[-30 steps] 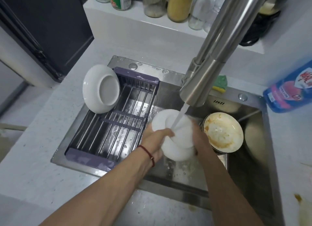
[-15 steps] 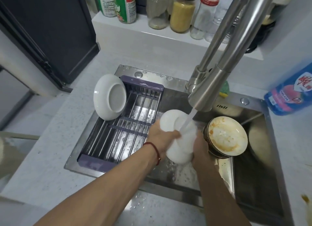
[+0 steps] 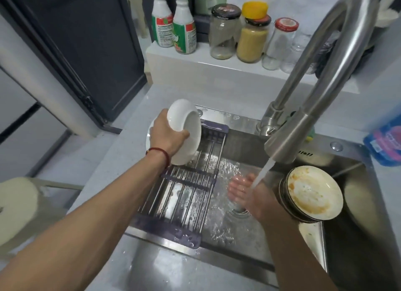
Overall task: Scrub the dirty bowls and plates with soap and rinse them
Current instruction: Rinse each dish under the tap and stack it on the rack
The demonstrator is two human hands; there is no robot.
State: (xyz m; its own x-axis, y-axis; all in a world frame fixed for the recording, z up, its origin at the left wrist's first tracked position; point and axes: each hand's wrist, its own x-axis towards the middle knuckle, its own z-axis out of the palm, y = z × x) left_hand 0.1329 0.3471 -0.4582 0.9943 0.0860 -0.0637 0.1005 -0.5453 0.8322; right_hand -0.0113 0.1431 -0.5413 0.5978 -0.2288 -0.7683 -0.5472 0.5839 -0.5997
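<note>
Left hand [image 3: 167, 136] grips one white bowl [image 3: 186, 132] over the rack's [image 3: 186, 182] far-left corner. Right hand [image 3: 245, 193], fingers spread, under the tap water. One dirty bowl [image 3: 314, 195] at the sink's [image 3: 238, 121] right.

A home kitchen. A stainless steel sink [image 3: 347, 167] is sunk into a pale speckled counter [image 3: 104, 167], with a tall curved faucet [image 3: 321, 91] running water. A purple drying rack [image 3: 191, 182] spans the basin just below the gripped white bowl [image 3: 186, 130]. Beyond it, a ledge [image 3: 217, 69] holds 2 sauce bottles [image 3: 173, 23] and jars [image 3: 252, 36].
</note>
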